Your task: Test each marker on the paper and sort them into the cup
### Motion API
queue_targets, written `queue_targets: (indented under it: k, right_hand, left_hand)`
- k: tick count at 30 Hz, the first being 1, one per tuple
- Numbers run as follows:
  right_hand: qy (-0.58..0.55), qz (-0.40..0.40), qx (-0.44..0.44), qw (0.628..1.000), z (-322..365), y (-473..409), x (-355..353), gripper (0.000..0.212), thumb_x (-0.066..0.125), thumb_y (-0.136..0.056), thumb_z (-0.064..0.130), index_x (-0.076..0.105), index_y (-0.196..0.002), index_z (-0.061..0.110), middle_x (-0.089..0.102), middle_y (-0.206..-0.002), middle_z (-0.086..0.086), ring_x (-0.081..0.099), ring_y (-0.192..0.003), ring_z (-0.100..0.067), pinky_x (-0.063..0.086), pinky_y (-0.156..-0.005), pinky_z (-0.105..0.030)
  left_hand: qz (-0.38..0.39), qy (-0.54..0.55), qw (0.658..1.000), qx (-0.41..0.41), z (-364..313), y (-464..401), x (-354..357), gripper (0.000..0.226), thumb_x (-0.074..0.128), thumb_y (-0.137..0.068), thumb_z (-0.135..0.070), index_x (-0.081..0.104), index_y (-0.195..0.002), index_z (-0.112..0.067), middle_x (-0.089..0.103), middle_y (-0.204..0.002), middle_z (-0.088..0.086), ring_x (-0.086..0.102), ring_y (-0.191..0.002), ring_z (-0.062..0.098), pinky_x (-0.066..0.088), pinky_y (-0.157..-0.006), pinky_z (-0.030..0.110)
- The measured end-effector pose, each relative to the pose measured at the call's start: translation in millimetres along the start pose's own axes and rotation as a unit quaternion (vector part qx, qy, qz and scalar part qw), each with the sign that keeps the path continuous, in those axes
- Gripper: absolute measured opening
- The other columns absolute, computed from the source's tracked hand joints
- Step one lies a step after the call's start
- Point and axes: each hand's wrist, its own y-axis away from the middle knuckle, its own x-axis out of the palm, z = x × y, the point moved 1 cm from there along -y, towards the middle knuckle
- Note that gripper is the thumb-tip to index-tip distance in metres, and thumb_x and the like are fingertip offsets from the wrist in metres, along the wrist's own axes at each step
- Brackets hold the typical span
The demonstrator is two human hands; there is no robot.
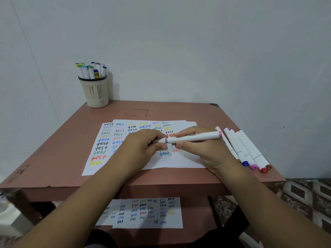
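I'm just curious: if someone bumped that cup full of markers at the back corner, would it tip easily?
Possibly. The cup is tall and narrow-based, and its markers stick well above the rim, which likely raises its balance point. It also stands near the table corner, so a push might send it off the edge. Its slotted plastic walls look light, so it would probably slide or topple readily.

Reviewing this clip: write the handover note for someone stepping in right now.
Left hand pinches the cap end of the marker; right hand grips its barrel, over the paper.
Cup at the far left corner holds many markers.
Loose markers lie right of the paper.
Done: many "test" marks written.
Left: this marker, then the loose ones, into the cup.
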Motion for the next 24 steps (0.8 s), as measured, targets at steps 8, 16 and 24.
queue_targets:
  k: [8, 16, 24]
  right_hand:
    - [-0.001, 0.032, 0.013, 0.999, -2, -2, 4, 0.025, 0.086, -0.081, 0.002, 0.084, -0.089, 0.025, 0.081, -0.097, -0.004, 0.077, -0.094, -0.025, 0.062, -0.085, -0.034]
    - [-0.17, -0.061, 0.084, 0.98, -10, -13, -5, 0.023, 0.072, -0.088, -0.009, 0.075, -0.096, 0.013, 0.077, -0.088, -0.006, 0.074, -0.089, -0.022, 0.061, -0.079, -0.027]
    - [-0.206, -0.184, 0.09, 0.957, -2, -16, -6, 0.026, 0.061, -0.097, -0.009, 0.049, -0.109, 0.011, 0.076, -0.099, -0.015, 0.075, -0.108, -0.029, 0.06, -0.093, -0.043]
  left_hand:
    - [0.0, 0.011, 1.0, 0.012, 6, 2, -1, 0.011, 0.071, -0.091, -0.025, 0.072, -0.094, -0.035, 0.062, -0.076, -0.026, 0.057, -0.074, 0.0, 0.04, -0.063, 0.014]
    - [-0.007, -0.052, 0.993, -0.108, 6, -2, 1, 0.049, 0.064, -0.083, -0.064, 0.056, -0.125, -0.04, 0.062, -0.115, -0.021, 0.058, -0.101, 0.002, 0.049, -0.086, 0.031]
    - [0.044, 0.158, 0.961, -0.224, 13, -10, -21, 0.052, 0.053, -0.079, -0.08, 0.066, -0.108, -0.039, 0.07, -0.112, -0.016, 0.064, -0.105, 0.002, 0.049, -0.097, 0.034]
